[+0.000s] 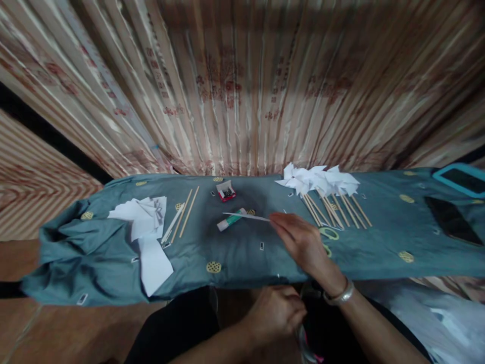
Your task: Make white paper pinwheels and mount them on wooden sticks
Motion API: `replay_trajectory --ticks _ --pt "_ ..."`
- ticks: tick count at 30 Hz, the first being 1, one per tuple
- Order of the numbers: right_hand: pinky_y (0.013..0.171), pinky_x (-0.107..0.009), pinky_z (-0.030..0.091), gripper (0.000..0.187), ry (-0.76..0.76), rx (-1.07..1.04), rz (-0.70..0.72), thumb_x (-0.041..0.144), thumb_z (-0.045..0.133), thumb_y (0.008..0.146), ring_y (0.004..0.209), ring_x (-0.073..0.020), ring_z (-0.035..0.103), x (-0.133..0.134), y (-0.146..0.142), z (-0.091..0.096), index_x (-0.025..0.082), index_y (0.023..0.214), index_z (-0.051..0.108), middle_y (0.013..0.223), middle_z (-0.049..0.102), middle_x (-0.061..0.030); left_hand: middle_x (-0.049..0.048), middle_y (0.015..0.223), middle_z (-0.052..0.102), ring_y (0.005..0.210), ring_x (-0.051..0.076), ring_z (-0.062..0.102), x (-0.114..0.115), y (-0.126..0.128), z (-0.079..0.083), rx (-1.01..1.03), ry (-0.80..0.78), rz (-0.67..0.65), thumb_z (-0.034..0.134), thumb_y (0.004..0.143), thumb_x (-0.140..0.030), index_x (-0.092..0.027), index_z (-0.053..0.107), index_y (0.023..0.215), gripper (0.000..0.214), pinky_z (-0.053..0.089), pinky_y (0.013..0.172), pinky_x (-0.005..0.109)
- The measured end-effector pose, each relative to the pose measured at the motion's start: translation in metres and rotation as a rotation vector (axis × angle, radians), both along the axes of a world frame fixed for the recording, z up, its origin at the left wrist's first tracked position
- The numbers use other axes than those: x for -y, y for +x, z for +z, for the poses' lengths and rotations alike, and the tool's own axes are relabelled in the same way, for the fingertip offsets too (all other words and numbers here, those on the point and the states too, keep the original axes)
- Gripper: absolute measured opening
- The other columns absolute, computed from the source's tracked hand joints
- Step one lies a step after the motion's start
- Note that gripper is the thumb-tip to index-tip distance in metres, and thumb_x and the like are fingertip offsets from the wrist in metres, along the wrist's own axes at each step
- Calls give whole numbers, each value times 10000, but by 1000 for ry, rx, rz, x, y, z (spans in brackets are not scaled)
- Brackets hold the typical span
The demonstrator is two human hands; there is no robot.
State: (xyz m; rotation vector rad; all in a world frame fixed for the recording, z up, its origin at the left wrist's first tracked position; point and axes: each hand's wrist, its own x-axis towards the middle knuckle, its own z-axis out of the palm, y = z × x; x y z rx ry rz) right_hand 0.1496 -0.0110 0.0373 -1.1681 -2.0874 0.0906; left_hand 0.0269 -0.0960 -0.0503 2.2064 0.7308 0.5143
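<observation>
My right hand [299,240] is closed on a sheet of white paper [248,217], seen nearly edge-on above the table. A glue stick [232,220] with a green label lies under the paper's left part. Below the table's near edge, over my lap, my left hand [275,311] is curled closed and slightly blurred; whatever its fingers hold is hidden. Beyond the glue stick is a small open red-and-white box [226,191] of small dark pieces. Green-handled scissors [329,233] lie partly behind my right hand. Several paper pinwheels [320,179] on wooden sticks lie to the right.
Loose white paper pieces [149,217] lie on the left, with another sheet [154,265] at the near edge. Two wooden sticks [185,215] and thin white strips [173,222] are beside them. A dark phone [453,220] and a blue-framed device [464,179] are far right. Curtains hang behind.
</observation>
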Motion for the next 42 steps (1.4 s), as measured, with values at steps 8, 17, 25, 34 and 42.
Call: replay_trajectory --ticks 8,17,25,34,42 --pt "955 -375 572 283 -223 -98 -8 188 446 977 1080 -204 694 26 59 -65 207 1107 697 1162 729 -98 62 835 689 730 170 626 -18 -34 39 113 414 191 534 945 -167 -138 649 938 119 527 659 270" --pt "1009 -425 547 270 -265 -79 17 145 493 935 1153 -230 657 41 72 -75 214 1126 672 1237 693 -103 121 1085 671 1000 240 610 -22 -46 31 -41 542 295 594 907 -155 -134 581 1184 278 535 846 373" --pt "1029 -442 526 200 -274 -63 32 196 549 940 1170 -233 643 44 74 -74 209 1101 665 1268 671 -113 94 1118 692 1036 238 615 -47 -49 11 -52 446 333 577 939 -216 -187 591 1217 279 537 867 416" --pt "923 -390 541 154 -294 -141 -21 250 572 951 1015 -224 674 34 68 -72 180 993 702 1070 740 -95 76 928 740 851 186 677 -64 -44 13 81 322 414 540 960 -212 -157 694 1041 183 575 768 325" --pt "793 -343 549 251 -396 -212 -161 301 628 915 841 -211 674 25 60 -72 169 1122 678 924 735 -74 70 864 741 765 177 705 -76 -41 8 83 256 493 520 967 -239 -163 711 1004 209 585 688 286"
